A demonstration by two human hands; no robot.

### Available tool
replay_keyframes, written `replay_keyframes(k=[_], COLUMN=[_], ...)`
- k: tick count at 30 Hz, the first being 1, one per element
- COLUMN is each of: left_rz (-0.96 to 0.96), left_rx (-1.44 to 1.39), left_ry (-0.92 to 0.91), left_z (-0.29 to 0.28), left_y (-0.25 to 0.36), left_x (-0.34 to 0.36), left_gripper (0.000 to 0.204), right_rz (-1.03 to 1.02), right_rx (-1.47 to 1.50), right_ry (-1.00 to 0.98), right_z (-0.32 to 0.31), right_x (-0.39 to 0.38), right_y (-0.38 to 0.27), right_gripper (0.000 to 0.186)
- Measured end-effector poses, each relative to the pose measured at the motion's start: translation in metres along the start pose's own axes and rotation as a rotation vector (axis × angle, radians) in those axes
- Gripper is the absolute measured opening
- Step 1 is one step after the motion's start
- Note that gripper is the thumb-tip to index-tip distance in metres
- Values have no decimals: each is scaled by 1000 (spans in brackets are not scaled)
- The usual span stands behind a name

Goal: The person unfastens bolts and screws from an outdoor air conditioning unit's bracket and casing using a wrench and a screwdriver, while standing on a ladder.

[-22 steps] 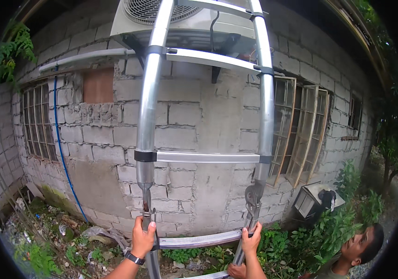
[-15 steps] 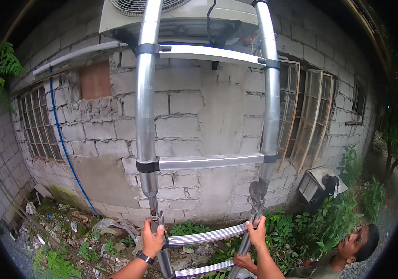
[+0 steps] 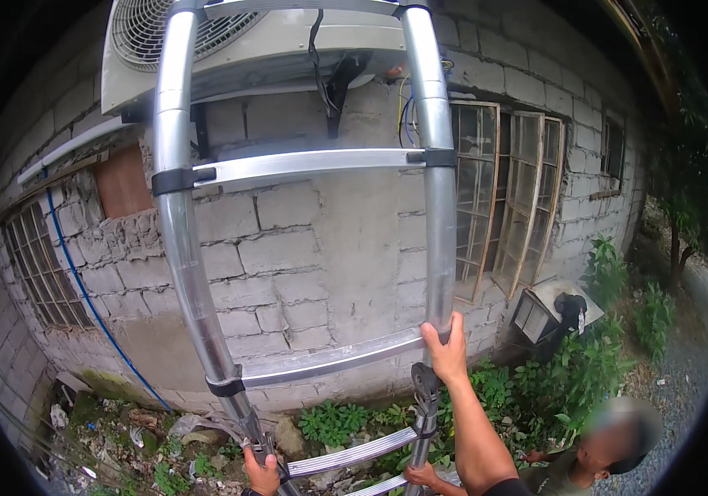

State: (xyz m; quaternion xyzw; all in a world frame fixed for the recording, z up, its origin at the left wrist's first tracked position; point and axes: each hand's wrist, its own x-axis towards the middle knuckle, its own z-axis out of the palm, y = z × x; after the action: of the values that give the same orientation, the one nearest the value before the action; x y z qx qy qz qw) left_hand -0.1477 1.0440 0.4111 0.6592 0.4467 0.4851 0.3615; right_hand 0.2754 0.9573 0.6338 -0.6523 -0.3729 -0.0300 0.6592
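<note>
Raised since earlier: right hand [image 3: 446, 351] gripping ladder [image 3: 178, 248] rail at 5 o'clock, left hand [image 3: 263, 471] clasping the lower rail; climbing step, next hold likely the rung [image 3: 321, 164] at 12 o'clock.

Right hand [image 3: 446, 351] moved up the ladder [image 3: 180, 248] rail to the next rung [image 3: 329, 360]; left hand [image 3: 263, 473] stayed lower on its rail; view rose toward the air-conditioner unit [image 3: 263, 41].

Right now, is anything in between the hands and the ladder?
No. The right hand already grips the ladder's right rail beside a rung, and the left hand grips the left rail lower down. Another person's hand also holds the right rail near the bottom.
</note>
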Motion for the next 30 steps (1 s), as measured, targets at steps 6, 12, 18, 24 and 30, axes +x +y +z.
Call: replay_keyframes(k=[6,12,18,24,30], left_rz=[-78,-116,-192,-204,-157], left_rx=[567,249,180,165,307], left_ry=[-151,-188,-255,-391,-781], left_z=[-6,-8,-2,-37,-53], left_y=[-47,-26,-13,-11,0], left_x=[7,-2,8,12,66], left_gripper=[78,77,73,90,76], right_rz=[63,187,225,283,430], right_rx=[-33,-64,-136,-33,-446], right_ry=[2,-64,-42,-70,509], right_z=[-2,-8,-16,-27,-118], right_x=[7,6,5,-21,-109], right_y=[-7,-15,-32,-9,31], right_gripper=[56,59,58,76,59])
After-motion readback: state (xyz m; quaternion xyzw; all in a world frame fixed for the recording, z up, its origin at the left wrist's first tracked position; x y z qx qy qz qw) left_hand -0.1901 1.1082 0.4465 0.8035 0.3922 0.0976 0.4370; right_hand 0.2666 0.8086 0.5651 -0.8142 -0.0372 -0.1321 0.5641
